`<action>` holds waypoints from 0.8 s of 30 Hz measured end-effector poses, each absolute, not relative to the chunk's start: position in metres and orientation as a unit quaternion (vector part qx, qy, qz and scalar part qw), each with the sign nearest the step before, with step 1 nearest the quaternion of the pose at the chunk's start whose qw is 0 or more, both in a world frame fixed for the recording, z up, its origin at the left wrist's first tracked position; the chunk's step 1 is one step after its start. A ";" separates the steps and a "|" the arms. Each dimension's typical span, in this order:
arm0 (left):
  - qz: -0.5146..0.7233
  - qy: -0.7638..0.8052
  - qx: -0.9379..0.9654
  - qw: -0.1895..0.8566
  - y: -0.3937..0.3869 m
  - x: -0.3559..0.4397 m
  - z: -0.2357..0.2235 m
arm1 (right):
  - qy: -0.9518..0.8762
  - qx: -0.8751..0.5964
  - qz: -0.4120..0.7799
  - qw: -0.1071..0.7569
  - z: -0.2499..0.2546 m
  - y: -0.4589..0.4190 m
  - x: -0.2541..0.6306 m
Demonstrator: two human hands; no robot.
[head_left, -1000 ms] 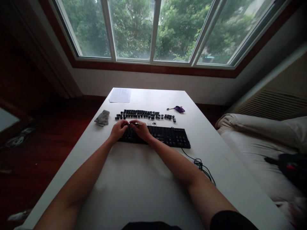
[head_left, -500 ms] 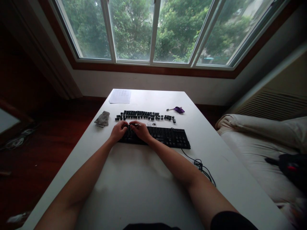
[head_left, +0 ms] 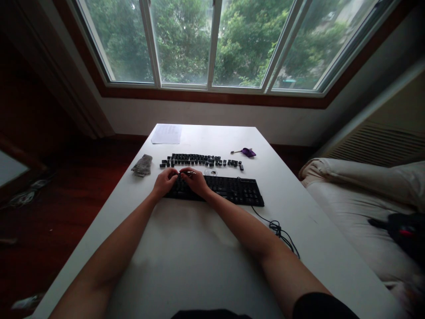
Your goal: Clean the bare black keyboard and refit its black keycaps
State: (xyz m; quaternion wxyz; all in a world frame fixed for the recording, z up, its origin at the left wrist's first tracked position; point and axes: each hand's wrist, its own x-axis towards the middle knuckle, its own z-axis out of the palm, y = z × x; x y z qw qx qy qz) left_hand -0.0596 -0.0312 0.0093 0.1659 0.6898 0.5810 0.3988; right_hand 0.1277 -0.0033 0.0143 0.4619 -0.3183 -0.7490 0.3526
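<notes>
A black keyboard (head_left: 229,189) lies on the white table, and both hands are over its upper left part. My left hand (head_left: 164,182) is curled, thumb and fingers drawn together at the keyboard's top left edge. Just beside it, my right hand (head_left: 198,182) is closed in a pinch, fingertips almost meeting those of the left. Something small and dark with a glint shows at the right fingers, too small to name. The fingers hide whatever the left hand holds. Behind the keyboard, loose black keycaps (head_left: 195,158) stand in rows.
A grey cloth (head_left: 142,165) lies left of the keycaps. Paper sheets (head_left: 166,133) rest at the table's far left corner. A small brush (head_left: 236,152) and a purple item (head_left: 248,153) lie far right. The coiled cable (head_left: 275,227) trails right. A small clear round dish (head_left: 210,172) sits behind the keyboard.
</notes>
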 end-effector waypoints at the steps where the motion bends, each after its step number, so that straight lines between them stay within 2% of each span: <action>1: 0.399 0.580 0.691 0.166 -0.031 -0.060 0.009 | -0.750 -0.317 0.353 0.461 0.014 -0.003 0.128; 24: 0.394 0.585 0.689 0.165 -0.032 -0.059 0.011 | -0.755 -0.323 0.345 0.454 0.017 -0.004 0.129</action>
